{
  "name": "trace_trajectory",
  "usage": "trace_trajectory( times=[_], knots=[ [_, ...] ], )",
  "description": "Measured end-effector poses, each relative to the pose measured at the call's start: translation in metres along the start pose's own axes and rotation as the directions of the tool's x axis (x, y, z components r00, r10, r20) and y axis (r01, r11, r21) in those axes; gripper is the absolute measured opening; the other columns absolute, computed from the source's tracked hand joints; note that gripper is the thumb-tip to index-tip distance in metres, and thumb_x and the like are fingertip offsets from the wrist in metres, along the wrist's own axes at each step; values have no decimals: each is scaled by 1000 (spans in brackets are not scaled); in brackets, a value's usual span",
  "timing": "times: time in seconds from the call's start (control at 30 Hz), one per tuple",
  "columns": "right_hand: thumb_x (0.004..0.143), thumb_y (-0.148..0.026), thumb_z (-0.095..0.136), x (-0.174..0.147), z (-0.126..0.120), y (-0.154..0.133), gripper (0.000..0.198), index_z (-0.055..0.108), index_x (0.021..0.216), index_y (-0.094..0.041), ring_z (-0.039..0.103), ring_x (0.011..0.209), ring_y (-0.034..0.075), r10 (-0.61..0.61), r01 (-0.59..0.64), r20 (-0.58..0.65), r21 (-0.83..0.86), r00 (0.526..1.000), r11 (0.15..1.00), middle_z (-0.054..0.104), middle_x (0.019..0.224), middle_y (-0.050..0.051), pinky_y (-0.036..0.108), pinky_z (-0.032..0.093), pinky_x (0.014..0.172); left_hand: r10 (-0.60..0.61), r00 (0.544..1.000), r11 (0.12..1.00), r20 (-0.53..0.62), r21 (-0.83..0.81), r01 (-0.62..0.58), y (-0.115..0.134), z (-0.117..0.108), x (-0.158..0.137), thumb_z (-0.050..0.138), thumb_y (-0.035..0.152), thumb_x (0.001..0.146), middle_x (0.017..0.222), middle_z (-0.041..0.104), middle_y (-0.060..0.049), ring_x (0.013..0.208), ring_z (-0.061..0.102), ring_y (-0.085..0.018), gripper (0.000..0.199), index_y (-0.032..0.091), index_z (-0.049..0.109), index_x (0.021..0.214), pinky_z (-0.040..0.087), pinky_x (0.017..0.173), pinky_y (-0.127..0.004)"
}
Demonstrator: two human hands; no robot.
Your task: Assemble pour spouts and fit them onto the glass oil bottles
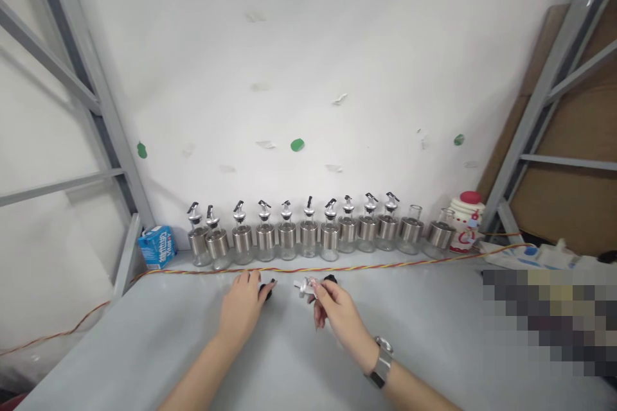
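My right hand (336, 311), with a watch on its wrist, pinches a silver pourer spout (304, 287) between thumb and fingers above the grey table. Just behind those fingers shows a small black piece (330, 279); whether it touches the hand I cannot tell. My left hand (240, 305) is closed, with another small black part (265, 292) at its thumb, partly covered by the fingers. Beyond both hands stands a row of glass bottles with steel bands. Most carry silver and black pourers, such as this bottle (309, 236). Two at the right, a bottle (411, 231) and a tilted-looking one (439, 236), have bare necks.
A red and yellow twisted wire (289, 270) runs across the table (289, 359) in front of the bottles. At the left stands a blue carton (158, 248); at the right, a white and red jar (466, 221) and a power strip (554, 258). Metal frame posts flank the table.
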State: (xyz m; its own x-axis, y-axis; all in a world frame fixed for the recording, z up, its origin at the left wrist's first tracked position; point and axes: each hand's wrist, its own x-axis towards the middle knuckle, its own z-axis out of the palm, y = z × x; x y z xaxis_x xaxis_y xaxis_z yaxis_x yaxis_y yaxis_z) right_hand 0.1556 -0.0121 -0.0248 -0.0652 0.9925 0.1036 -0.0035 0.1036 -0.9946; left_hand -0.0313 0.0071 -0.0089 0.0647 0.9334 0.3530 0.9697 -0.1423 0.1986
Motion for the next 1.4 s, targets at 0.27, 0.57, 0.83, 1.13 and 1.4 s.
trace_trajectory(
  times=[0.27, 0.57, 0.83, 1.13, 1.4],
  knots=[
    [67, -65, 46, -1, 9, 4, 48, 44, 65, -17, 40, 25, 8, 175, -180, 106, 38, 979, 983, 42, 35, -8, 18, 28, 25, 489, 870, 841, 59, -298, -452, 23, -15, -24, 40, 47, 79, 98, 54, -7, 84, 53, -18, 40, 22, 44, 110, 43, 70, -29],
    [70, -69, 34, -3, 10, 7, 56, 45, 55, -16, 42, 28, 8, 149, -168, 199, 79, 969, 983, 44, 34, -4, 18, 33, 28, 414, 895, 866, 167, -374, -331, 31, -9, -30, 35, 40, 83, 87, 55, -4, 73, 54, -15, 27, 22, 50, 97, 42, 65, -26],
    [71, -67, 37, -6, 10, 2, 50, 42, 60, -18, 39, 28, 8, 92, -94, 172, 5, 981, 996, 41, 34, -7, 18, 31, 29, 426, 892, 773, 148, -572, -274, 38, -10, -36, 29, 36, 86, 85, 51, -3, 72, 51, -13, 24, 21, 48, 88, 41, 69, -25],
    [74, -62, 38, -6, 11, 3, 47, 44, 61, -17, 43, 32, 8, 40, -41, 162, 2, 986, 999, 44, 38, -6, 19, 34, 33, 330, 925, 603, 189, -796, -53, 51, -6, -43, 32, 39, 85, 72, 50, 0, 66, 46, -12, 25, 19, 42, 76, 38, 63, -22],
    [69, -72, 29, -1, 8, -1, 60, 44, 52, -16, 40, 27, 8, 124, -129, 66, 80, 990, 988, 42, 32, -4, 19, 31, 28, 345, 937, 719, 61, -659, -222, 41, -1, -37, 30, 32, 86, 83, 46, -3, 75, 46, -14, 19, 19, 44, 84, 38, 71, -26]
  ],
)
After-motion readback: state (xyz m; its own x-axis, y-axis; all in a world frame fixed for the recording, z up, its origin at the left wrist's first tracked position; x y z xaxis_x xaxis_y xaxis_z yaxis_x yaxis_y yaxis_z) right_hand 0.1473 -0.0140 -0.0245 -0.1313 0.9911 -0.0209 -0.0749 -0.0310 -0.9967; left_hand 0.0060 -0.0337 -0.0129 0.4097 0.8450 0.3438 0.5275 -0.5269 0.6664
